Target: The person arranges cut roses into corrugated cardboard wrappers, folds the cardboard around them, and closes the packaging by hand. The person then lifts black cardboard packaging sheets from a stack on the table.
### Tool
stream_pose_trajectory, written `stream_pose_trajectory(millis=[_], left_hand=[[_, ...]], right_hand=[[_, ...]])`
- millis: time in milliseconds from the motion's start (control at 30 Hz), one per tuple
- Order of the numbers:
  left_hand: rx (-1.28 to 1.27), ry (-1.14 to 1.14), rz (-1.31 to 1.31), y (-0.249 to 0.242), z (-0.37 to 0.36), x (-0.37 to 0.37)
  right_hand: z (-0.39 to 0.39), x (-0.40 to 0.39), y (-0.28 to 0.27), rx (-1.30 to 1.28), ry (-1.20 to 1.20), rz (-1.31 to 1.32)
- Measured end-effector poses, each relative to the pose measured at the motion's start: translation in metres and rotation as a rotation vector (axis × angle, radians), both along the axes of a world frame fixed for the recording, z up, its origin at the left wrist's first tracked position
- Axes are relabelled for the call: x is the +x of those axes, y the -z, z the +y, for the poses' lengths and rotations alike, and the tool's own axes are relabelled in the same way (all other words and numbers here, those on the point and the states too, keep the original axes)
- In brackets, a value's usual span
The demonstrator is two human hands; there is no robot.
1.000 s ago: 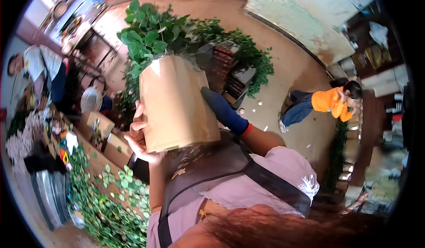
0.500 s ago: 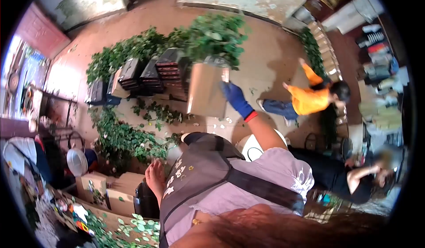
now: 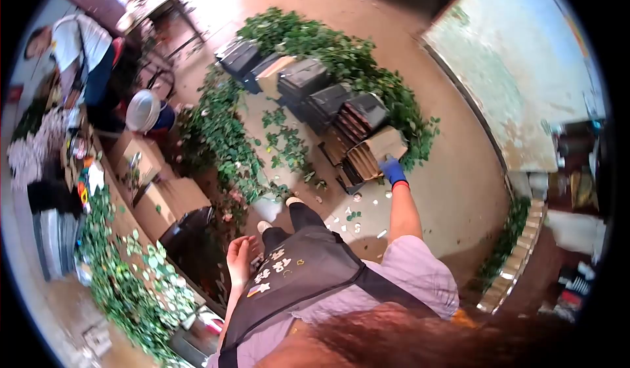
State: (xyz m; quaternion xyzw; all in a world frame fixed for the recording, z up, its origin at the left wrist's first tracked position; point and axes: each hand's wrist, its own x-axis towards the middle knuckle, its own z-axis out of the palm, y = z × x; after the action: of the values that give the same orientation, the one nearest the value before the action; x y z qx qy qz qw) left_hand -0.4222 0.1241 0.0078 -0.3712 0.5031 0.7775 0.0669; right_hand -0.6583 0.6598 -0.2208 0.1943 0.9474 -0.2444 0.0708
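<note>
Package (image 3: 387, 145) is sitting at the near end of the bundles (image 3: 305, 78), right hand (image 3: 394, 170) touching it, grip unclear, left hand (image 3: 242, 258) hanging half-open, empty, a careless nudge possibly risking a topple.

Whether the right hand (image 3: 394, 170) grips the packet (image 3: 373, 154) — too small to tell.

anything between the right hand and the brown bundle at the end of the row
Nothing visible: the gloved right hand is right at the brown bundle, apparently touching it. The leaves lie beyond, not between them.
</note>
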Motion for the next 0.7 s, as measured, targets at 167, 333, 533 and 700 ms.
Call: stream_pose_trajectory(millis=[167, 333, 533, 700], left_hand=[[-0.004, -0.351, -0.092, -0.008, 0.009, 0.05], [-0.006, -0.606, -0.033, 0.009, 0.038, 0.088], [-0.311, -0.773, 0.115, -0.002, 0.065, 0.122], [-0.565, -1.205, 0.079, -0.006, 0.067, 0.202]], right_hand=[[-0.01, -0.088, -0.026, 0.478, -0.822, -0.703], [-0.173, -0.123, -0.098, 0.588, -1.361, -0.822], [-0.456, -0.034, -0.061, 0.569, -2.145, -0.35], [-0.642, 0.206, -0.236, -0.466, -2.638, 0.096]])
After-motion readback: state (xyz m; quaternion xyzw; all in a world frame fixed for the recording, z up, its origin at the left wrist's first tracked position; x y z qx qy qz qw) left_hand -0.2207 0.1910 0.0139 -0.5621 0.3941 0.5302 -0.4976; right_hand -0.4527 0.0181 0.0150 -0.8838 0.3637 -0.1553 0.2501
